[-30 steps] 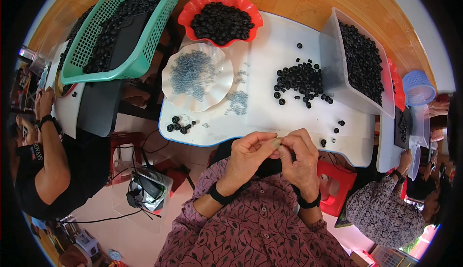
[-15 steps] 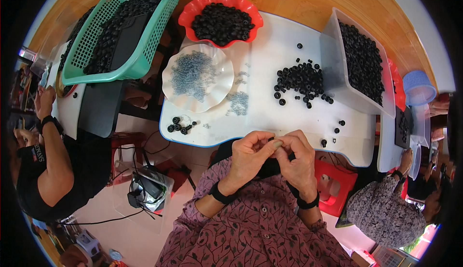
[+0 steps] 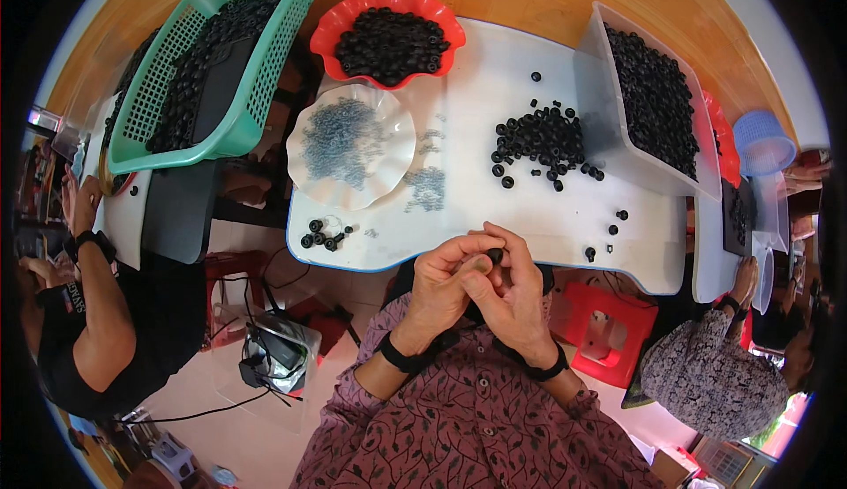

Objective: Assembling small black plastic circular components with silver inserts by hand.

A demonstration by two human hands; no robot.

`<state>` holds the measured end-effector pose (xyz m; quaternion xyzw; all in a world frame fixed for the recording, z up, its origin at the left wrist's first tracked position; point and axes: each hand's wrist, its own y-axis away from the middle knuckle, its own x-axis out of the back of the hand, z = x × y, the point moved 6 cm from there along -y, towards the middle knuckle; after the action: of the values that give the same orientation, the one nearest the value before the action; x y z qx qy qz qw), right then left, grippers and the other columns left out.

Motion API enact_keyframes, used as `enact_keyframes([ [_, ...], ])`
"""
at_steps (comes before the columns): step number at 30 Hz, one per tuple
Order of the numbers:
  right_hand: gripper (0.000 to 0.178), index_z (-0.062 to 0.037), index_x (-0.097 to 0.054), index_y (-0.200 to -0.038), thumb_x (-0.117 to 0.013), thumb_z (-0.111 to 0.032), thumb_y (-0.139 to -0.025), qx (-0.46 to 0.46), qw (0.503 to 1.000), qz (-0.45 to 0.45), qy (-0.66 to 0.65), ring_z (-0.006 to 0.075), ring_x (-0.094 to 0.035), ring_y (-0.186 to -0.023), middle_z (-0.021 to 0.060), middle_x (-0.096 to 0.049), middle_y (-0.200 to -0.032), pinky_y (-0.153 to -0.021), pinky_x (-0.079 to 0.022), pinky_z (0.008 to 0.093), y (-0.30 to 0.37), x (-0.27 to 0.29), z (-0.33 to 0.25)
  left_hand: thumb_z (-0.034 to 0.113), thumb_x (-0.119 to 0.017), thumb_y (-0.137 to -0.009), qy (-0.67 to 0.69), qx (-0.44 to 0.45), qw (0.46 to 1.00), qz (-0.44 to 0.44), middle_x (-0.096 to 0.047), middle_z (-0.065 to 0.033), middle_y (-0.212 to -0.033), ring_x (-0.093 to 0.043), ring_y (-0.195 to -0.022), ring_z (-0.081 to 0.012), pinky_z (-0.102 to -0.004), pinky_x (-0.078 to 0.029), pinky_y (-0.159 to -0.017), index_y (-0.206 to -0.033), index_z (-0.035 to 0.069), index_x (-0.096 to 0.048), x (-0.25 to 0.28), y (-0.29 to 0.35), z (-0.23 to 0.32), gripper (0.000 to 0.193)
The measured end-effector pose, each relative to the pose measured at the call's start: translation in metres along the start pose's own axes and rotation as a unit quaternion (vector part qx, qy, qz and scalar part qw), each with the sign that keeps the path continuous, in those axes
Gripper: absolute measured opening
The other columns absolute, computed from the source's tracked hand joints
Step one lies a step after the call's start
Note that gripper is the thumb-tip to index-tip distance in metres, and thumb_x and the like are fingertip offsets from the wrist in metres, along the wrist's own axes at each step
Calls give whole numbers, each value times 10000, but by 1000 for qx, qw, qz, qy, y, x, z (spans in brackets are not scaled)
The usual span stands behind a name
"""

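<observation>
The left hand (image 3: 445, 279) and right hand (image 3: 515, 302) pinched a small black piece (image 3: 496, 256) between their fingers, by the near edge of the table (image 3: 494, 56). That piece looked unfinished; a loose pile (image 3: 540, 139) waited at right. Fingers hid its long axis and pointing direction.

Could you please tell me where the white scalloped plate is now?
In the head view, the white scalloped plate sits toward the left of the white tabletop, just below the red scalloped bowl.
</observation>
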<state>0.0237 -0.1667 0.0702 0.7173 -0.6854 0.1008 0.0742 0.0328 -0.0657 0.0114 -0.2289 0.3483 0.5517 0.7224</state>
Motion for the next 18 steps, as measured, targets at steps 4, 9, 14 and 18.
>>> enact_keyframes([
  [4,523,32,-515,-1252,-747,-210,-851,-24,1000,1,21,90,-564,-720,86,-618,-866,-617,-488,232,-1,-5,3,77,-597,-946,44,-7,999,5,-642,-100,-994,-627,-838,-138,-278,-567,-745,-1170,-59,-595,-2,1,3,261],
  [9,511,18,-545,-1227,-768,-229,-838,-30,999,24,-27,85,-579,-789,73,-631,-915,-681,-504,234,-4,-8,5,140,-645,-931,32,-16,999,9,-633,-102,-1013,-611,-901,-130,-273,-538,-824,-1162,-61,-591,0,0,2,311],
  [14,427,-7,-590,-1181,-754,-207,-841,-25,995,34,-91,77,-546,-821,35,-631,-940,-745,-490,229,-7,-9,10,189,-672,-923,10,-36,999,0,-624,-95,-1005,-600,-923,-128,-269,-511,-870,-1163,-64,-581,-2,-1,3,361],
  [18,413,-11,-597,-1175,-748,-199,-840,-44,995,24,-84,75,-536,-813,40,-630,-933,-748,-487,225,-9,-10,10,201,-660,-933,4,-57,998,13,-608,-89,-996,-591,-906,-130,-263,-510,-852,-1160,-64,-570,3,-1,2,361],
])
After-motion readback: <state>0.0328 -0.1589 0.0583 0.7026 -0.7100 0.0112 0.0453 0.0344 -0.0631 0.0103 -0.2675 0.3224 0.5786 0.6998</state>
